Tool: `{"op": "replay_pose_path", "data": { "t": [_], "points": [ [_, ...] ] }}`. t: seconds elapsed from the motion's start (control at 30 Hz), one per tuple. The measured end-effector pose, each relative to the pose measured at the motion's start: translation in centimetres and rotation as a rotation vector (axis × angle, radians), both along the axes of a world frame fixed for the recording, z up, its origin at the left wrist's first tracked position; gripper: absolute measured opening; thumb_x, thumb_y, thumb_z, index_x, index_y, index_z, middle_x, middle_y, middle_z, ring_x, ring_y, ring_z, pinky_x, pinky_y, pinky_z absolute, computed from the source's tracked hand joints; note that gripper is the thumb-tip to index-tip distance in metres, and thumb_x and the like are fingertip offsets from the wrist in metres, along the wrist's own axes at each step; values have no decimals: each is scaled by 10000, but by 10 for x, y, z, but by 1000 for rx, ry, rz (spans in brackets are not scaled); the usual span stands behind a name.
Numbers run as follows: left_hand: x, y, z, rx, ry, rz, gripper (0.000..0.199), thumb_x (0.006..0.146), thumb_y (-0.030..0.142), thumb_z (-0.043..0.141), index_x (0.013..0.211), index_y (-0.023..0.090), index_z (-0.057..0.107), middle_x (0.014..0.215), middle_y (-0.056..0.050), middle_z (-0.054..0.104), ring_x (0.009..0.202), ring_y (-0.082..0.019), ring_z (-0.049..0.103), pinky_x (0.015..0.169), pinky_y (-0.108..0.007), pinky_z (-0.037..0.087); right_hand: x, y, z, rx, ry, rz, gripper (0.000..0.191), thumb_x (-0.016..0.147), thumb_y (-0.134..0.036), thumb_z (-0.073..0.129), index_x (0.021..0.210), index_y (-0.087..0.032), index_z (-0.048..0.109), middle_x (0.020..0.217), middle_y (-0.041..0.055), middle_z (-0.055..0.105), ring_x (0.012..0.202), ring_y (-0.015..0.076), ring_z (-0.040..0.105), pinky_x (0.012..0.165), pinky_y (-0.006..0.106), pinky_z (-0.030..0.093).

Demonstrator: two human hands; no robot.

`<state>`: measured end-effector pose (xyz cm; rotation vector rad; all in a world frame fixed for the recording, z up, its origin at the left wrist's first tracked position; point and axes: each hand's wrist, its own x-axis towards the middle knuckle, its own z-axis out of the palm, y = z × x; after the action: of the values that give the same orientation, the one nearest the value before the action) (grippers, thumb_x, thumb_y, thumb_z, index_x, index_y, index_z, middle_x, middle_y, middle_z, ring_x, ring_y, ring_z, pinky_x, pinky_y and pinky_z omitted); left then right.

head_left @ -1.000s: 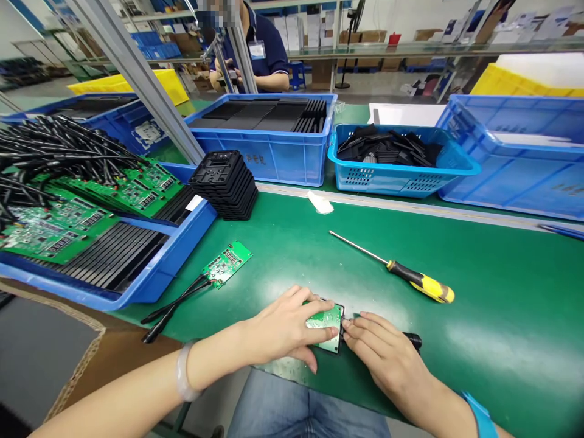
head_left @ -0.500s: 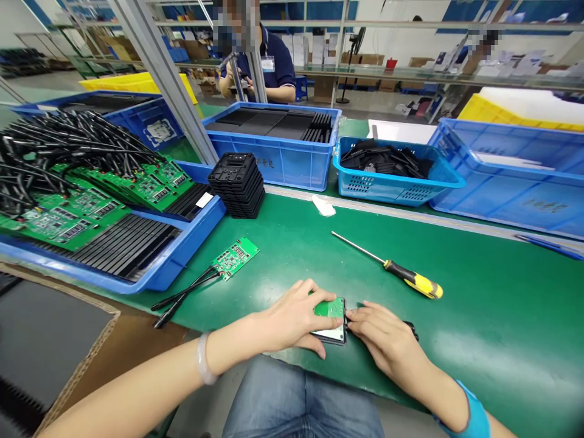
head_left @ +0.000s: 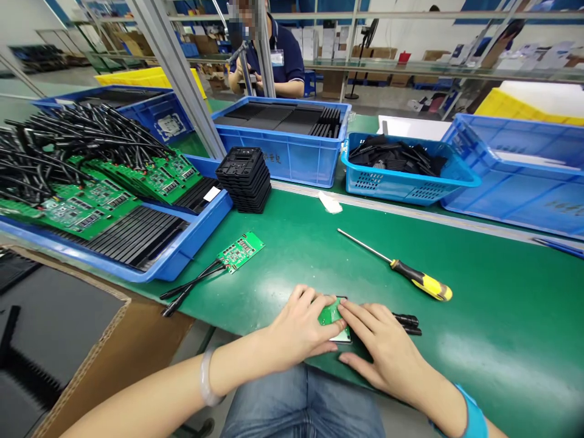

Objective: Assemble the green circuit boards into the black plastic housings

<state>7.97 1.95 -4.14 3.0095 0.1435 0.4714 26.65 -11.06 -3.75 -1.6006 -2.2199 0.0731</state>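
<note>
A green circuit board (head_left: 329, 314) lies in a shallow black case at the table's near edge, mostly covered by my hands. My left hand (head_left: 306, 323) grips board and case from the left, fingers over the top and thumb at the near side. From the right, my right hand (head_left: 384, 344) reaches over with its fingers stretched, the tips pressing on the board's right part and the thumb held apart. Black cable ends (head_left: 408, 320) stick out beyond my right hand. Farther left rests another circuit board (head_left: 241, 250) with two black leads.
A screwdriver (head_left: 422, 281) lies beyond my right hand. Stacked black cases (head_left: 244, 179) stand beside a blue tray (head_left: 182, 249) holding wired boards. Behind are a blue bin (head_left: 292, 158) and a blue basket (head_left: 406, 188) of black parts. A co-worker (head_left: 287, 55) sits opposite.
My right hand has shifted from the cables at the case's right edge onto the board, its fingers now stretched over it. My left hand keeps its grip. The view has shifted slightly.
</note>
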Motion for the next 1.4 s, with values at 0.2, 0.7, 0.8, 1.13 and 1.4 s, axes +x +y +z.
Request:
{"op": "replay_pose_path", "data": {
  "t": [0.2, 0.7, 0.8, 1.13, 1.4],
  "points": [
    [-5, -4, -5, 22, -30, 18, 519, 813, 602, 636, 1214, 277, 578, 1305, -102, 568, 1118, -293, 501, 1028, -631, 254, -11, 7, -3, 104, -178, -46, 385, 993, -333, 426, 1178, -45, 603, 1084, 167, 662, 853, 256, 567, 758, 420, 492],
    [-2, -61, -25, 409, -49, 284, 428, 892, 240, 472, 1269, 48, 532, 1289, -219, 604, 1194, -326, 573, 1151, -509, 214, -14, 13, 0, 212, -191, -29, 339, 976, -195, 342, 1053, -59, 644, 970, 137, 683, 820, 247, 584, 812, 396, 460],
    [2, -61, -31, 391, -105, 259, 358, 883, 181, 426, 1197, 63, 552, 1253, -231, 625, 1187, -318, 587, 1148, -510, 242, -13, 16, 0, 216, -198, -5, 345, 970, -164, 324, 1032, -53, 644, 941, 142, 680, 806, 240, 584, 812, 391, 461],
    [-19, 7, 16, -333, 5, 37, 755, 842, 641, 565, 1379, 138, 396, 1346, -173, 531, 1248, -301, 480, 1130, -600, 186, -9, 17, 3, 205, -209, 26, 354, 995, -288, 402, 1066, -29, 632, 967, 163, 664, 835, 259, 578, 765, 402, 482],
    [-20, 45, 11, -571, 91, 46, 733, 812, 537, 681, 1368, 152, 397, 1217, -120, 567, 1102, -277, 497, 941, -408, 393, -10, 11, 2, 144, -206, -3, 369, 1000, -324, 416, 1153, -47, 607, 1060, 151, 668, 897, 261, 591, 916, 459, 410]
  ]
}}
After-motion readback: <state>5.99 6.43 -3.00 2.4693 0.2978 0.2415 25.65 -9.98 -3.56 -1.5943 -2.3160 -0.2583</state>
